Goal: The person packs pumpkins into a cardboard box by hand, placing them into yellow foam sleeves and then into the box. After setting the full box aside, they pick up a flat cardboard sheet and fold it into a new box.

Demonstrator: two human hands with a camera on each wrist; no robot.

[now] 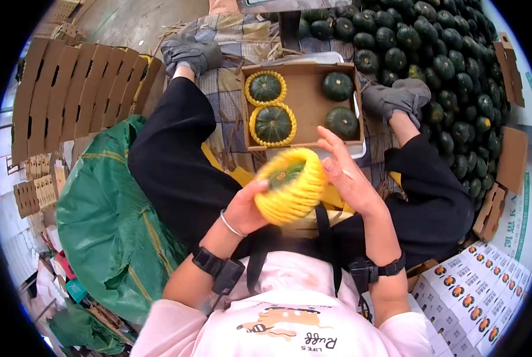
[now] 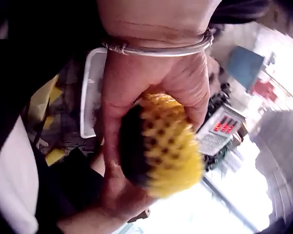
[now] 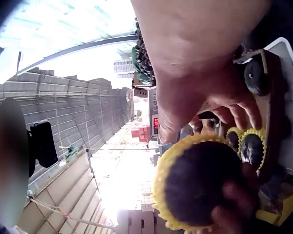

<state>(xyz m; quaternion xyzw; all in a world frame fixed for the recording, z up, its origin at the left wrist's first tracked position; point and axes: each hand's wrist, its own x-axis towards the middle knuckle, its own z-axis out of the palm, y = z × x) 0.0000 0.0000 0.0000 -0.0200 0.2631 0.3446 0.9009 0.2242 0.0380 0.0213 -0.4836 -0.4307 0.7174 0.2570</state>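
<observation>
A squat, round, dark green squash (image 1: 283, 177) sits inside a bright yellow, knobbly foam-mesh sleeve (image 1: 298, 202); one face shows through the sleeve's ringed opening. The item is held above the person's lap, on the near side of a shallow brown cardboard tray (image 1: 307, 101). The tray contains two sleeved squashes (image 1: 273, 124) on its left and two bare squashes (image 1: 341, 122), smooth-skinned, on its right.

The left hand (image 1: 245, 205) grips the sleeved squash from its left side, thumb at the sleeve's rim and fingers curved round the mesh. The right hand (image 1: 356, 181) is spread at the opposite side, fingers extended and grasping nothing; contact with the mesh cannot be determined.

The pale pink shirt (image 1: 278, 321) reads "LIFE'S Ruff", inverted. White printed cartons (image 1: 474, 291) bear orange round emblems; their small lettering is illegible. Red digits on a grey scale (image 2: 222, 129) are blurred.
</observation>
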